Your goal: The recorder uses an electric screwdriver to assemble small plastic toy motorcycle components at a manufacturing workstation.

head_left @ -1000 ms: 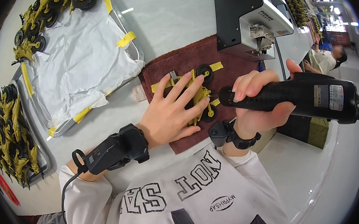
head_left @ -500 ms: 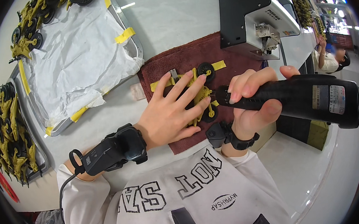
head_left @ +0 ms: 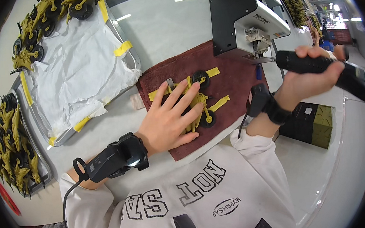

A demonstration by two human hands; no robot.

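My left hand (head_left: 168, 119) lies flat with its fingers spread over a yellow toy vehicle (head_left: 199, 99) with black wheels, pressing it on a maroon cloth (head_left: 233, 84). Yellow tape strips (head_left: 219, 104) lie at the vehicle's sides, and my palm and fingers hide part of its body. On the right, my right hand (head_left: 315, 80) is wrapped around a black electric screwdriver (head_left: 303, 63). Its thin bit points left, close to the metal outlet of a black-and-white screw feeder (head_left: 257, 38). Whether a screw sits on the bit is too small to tell.
At the left stand a tray lined with white paper (head_left: 80, 62) and a second tray (head_left: 45, 165) of similar yellow vehicles. A black and olive box (head_left: 307, 125) sits at the lower right. A blue-handled tool (head_left: 259, 71) lies by the feeder. Another person's arm shows far right.
My right hand has lifted the screwdriver off the toy vehicle and carried it right and away from me to the screw feeder. My left hand stays on the vehicle.
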